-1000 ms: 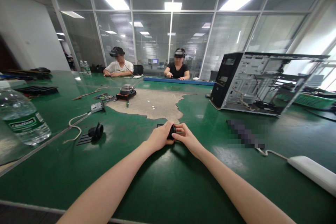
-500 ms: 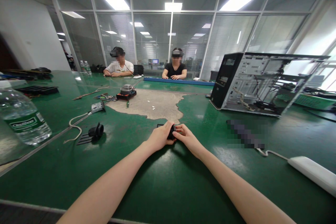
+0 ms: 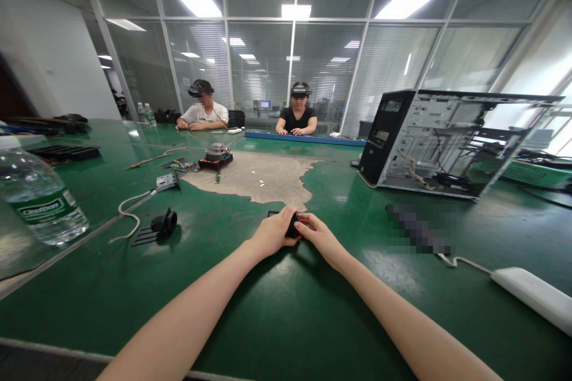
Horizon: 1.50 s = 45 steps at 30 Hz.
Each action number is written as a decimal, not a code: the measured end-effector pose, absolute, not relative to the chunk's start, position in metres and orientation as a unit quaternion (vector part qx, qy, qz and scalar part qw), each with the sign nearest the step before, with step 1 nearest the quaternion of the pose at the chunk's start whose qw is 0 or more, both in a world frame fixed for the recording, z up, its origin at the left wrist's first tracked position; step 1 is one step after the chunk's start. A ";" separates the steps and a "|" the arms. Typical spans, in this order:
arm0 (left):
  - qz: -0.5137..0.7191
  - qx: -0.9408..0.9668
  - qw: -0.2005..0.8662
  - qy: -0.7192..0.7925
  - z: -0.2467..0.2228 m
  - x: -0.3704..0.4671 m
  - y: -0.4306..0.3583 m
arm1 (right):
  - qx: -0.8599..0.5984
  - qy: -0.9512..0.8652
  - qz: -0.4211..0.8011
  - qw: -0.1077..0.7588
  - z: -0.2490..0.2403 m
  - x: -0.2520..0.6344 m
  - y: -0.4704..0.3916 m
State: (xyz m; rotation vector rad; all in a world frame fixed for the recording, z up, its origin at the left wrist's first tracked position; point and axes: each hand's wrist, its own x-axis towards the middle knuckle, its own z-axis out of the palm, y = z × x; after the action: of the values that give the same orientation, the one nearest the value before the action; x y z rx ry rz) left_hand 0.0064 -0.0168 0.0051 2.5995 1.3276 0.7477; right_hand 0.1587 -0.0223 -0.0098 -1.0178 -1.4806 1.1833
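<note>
A small black part [image 3: 292,227] is held between both hands just above the green table. My left hand [image 3: 276,231] wraps round it from the left, and a dark edge of it sticks out beyond the knuckles. The fingertips of my right hand [image 3: 315,231] pinch its right side. Most of the part is covered by fingers, so its exact kind cannot be made out. To the left of my hands lies a black plastic piece [image 3: 164,224] with a round collar and several long prongs.
An opened computer case [image 3: 384,137] stands at right, with a white power strip [image 3: 531,294] nearer me. At left are a water bottle [image 3: 44,202] and a metal box with a cable [image 3: 167,181]. A heatsink fan [image 3: 215,156] sits farther back. Two people sit across the table [image 3: 250,321].
Both hands keep the same grip on the black part in nearly the same spot. The view shifts very slightly, and the person in black tilts their head a little.
</note>
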 end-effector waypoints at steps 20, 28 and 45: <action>0.245 0.863 0.064 0.438 0.006 0.005 -0.018 | -0.369 -0.610 0.512 0.480 0.000 0.155 -0.030; 0.244 0.857 0.071 0.448 0.007 0.007 -0.019 | -0.415 -0.585 0.487 0.499 -0.003 0.154 -0.029; 0.254 0.864 0.060 0.430 0.005 0.005 -0.017 | -0.417 -0.592 0.492 0.483 -0.005 0.155 -0.027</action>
State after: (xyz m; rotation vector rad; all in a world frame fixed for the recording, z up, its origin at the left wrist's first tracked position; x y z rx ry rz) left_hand 0.0049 -0.0175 0.0051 2.6164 1.3011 0.7691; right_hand 0.1552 -0.0270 -0.0053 -1.0158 -1.4432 1.1995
